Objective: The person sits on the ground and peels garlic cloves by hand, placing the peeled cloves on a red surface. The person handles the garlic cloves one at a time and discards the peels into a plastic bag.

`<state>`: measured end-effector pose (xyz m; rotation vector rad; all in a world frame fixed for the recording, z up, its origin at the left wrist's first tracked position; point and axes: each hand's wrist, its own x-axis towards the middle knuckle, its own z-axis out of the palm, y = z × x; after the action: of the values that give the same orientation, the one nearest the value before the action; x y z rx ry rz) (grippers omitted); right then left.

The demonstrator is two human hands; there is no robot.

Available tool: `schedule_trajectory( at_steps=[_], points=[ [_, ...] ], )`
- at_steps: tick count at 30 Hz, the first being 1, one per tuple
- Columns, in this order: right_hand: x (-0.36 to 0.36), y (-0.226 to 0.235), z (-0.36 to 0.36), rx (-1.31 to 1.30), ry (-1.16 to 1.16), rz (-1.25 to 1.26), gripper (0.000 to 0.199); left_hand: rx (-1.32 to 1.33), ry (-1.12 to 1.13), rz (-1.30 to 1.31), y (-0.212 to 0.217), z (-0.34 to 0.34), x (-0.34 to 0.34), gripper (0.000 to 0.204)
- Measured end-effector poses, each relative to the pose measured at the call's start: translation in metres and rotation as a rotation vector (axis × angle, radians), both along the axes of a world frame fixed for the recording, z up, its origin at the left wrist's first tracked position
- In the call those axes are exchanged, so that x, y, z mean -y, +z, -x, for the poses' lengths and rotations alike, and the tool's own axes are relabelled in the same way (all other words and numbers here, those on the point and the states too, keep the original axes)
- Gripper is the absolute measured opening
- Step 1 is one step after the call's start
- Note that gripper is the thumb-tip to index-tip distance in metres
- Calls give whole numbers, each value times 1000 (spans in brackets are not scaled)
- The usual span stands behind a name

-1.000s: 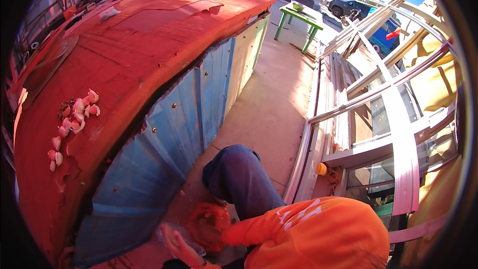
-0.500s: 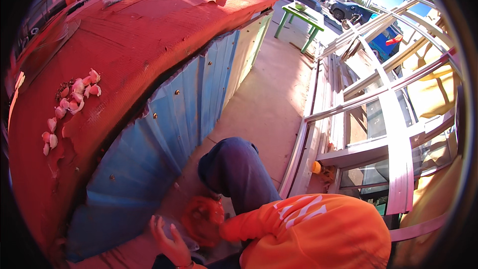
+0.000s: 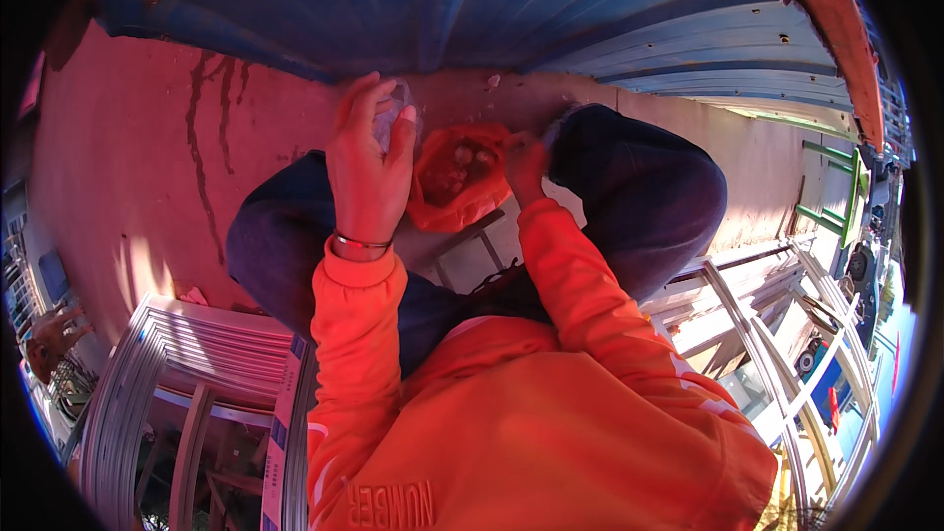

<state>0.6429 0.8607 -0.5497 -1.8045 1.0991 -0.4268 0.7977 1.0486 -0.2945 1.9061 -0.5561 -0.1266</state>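
Note:
Between my knees stands an open red plastic bag, with several pale roundish lumps inside, too shaded to name. My left hand, with a thin band at the wrist, is raised just left of the bag. Its fingers and thumb curl around a crumpled clear plastic bag. At the red bag's right rim is my right hand, slightly blurred; its fingers look closed on the edge of the bag, partly hidden by the hand's own back.
A blue corrugated metal panel rises close in front. White window frames lean at right, and stacked metal frames stand at left behind my knee. A green table is far right. Small pale scraps and dark wet streaks mark the floor.
My view has swung down and round to my lap. The red-topped surface with pale bulbs on it has left view. My left fingers are more curled, with the clear bag between them.

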Motion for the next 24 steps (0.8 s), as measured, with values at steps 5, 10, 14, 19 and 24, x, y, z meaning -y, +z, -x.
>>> schedule_trajectory(
  at_steps=[5,10,14,19,24],
  points=[
    [-29,6,-24,-262,228,37,7,24,34,-50,-13,1,-3,31],
    [-42,-30,-33,-282,463,54,22,4,-3,-80,-8,12,10,34],
    [-60,-5,-50,-290,497,89,21,-16,-1,-132,-32,24,13,34],
    [-63,-2,-45,-335,518,134,20,-29,-18,-119,-38,32,15,33],
    [-54,2,-43,-359,513,145,19,-47,-26,-112,-33,33,20,33]
  ],
)
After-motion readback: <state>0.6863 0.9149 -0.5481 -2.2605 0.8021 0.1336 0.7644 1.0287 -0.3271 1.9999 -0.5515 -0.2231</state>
